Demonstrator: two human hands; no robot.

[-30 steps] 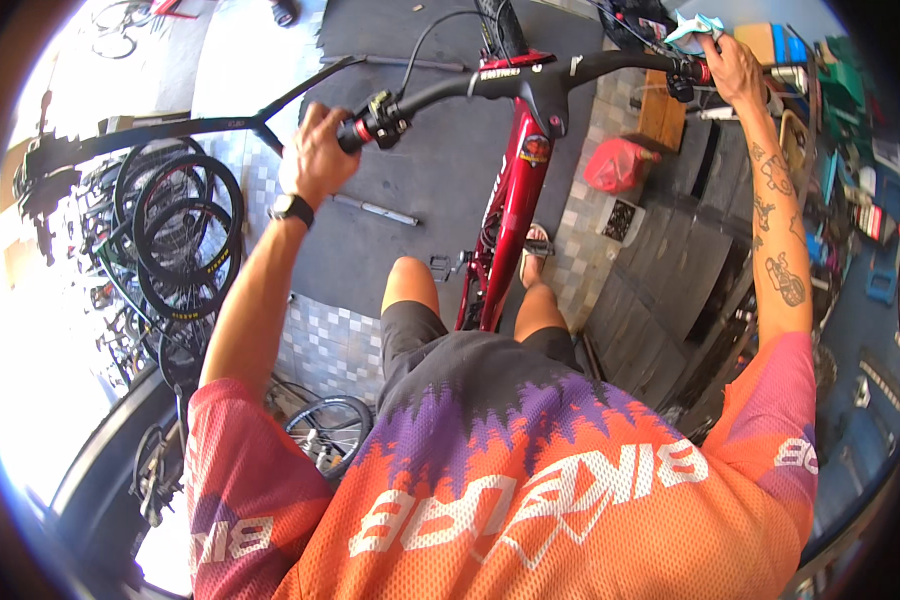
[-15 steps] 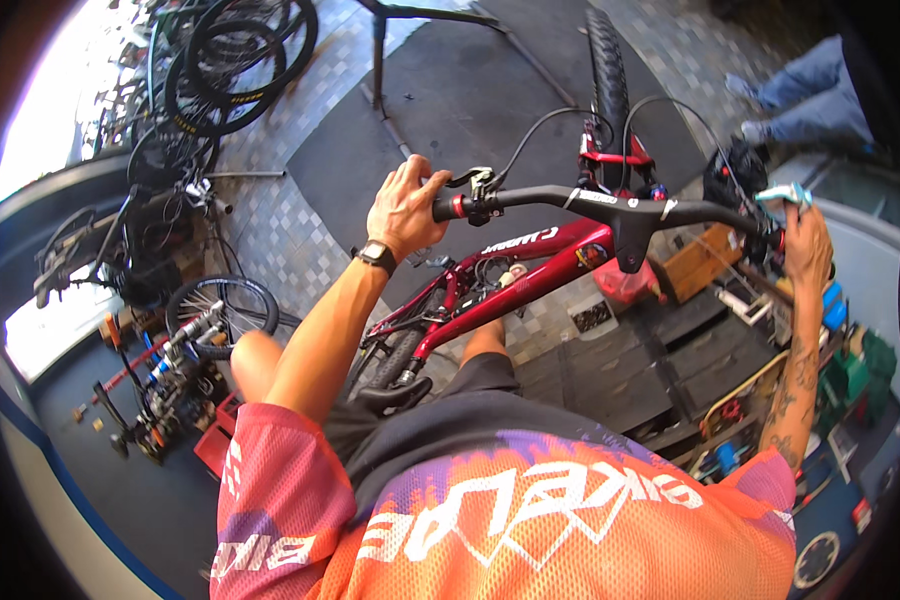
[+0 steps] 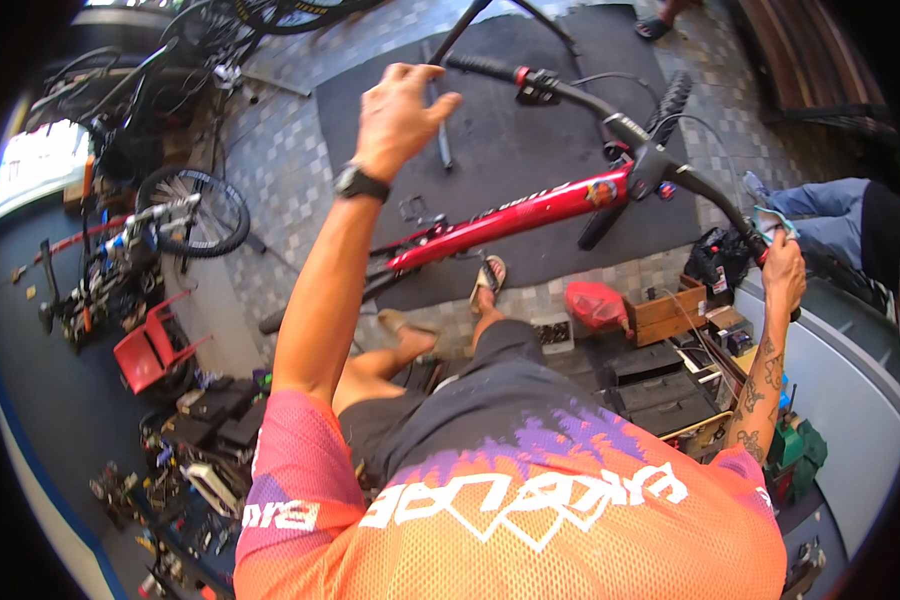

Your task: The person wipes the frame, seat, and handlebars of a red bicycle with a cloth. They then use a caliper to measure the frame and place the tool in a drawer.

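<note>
A glossy red-framed bicycle (image 3: 510, 216) is resting at 1 o'clock. At 12, the left hand (image 3: 400, 118), grip spread wide, is hovering beside its curved black handlebar (image 3: 627, 130); at 3, the right hand (image 3: 785, 275), grip closed, is holding the handlebar's end and a crumpled pale-blue cloth (image 3: 774, 222).

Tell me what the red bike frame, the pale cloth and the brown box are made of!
The bike frame seems metal, maybe carbon, with glossy red paint: bright highlights run along it. The pale cloth at the right hand looks like thin, matte fabric because it folds, though paper is possible. The brown box looks like wood with a dull finish: its sides are flat, board-like panels.
</note>
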